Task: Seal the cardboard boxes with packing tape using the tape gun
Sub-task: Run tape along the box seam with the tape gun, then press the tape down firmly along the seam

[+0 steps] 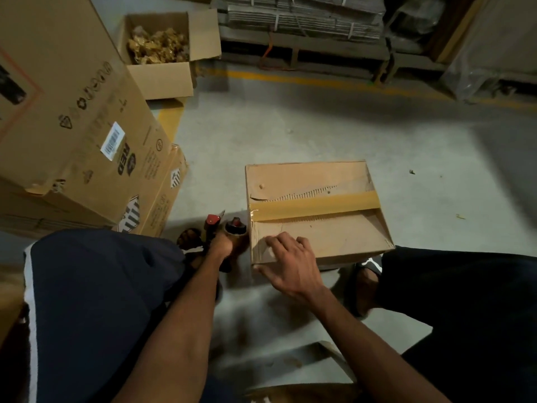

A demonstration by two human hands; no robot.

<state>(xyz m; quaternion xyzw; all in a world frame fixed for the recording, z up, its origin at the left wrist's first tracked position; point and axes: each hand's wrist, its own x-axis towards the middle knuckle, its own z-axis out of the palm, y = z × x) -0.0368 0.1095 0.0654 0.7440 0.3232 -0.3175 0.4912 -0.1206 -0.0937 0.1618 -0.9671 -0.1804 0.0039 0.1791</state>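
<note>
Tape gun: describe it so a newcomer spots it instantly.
Start at the small cardboard box on the floor with the tape strip across its top. At its left edge, the left hand grips the tape gun: the only red-and-black tool among brown cartons.

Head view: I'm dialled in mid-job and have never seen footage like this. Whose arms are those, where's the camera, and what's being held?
No machine here: a person's own arms, filmed by a camera worn on the head, looking down. On the concrete floor sits a small cardboard box with a tan tape strip across its top. The left hand grips the tape gun beside the box. The right hand rests on the box's near corner. Larger printed cartons stand to the left.
</note>
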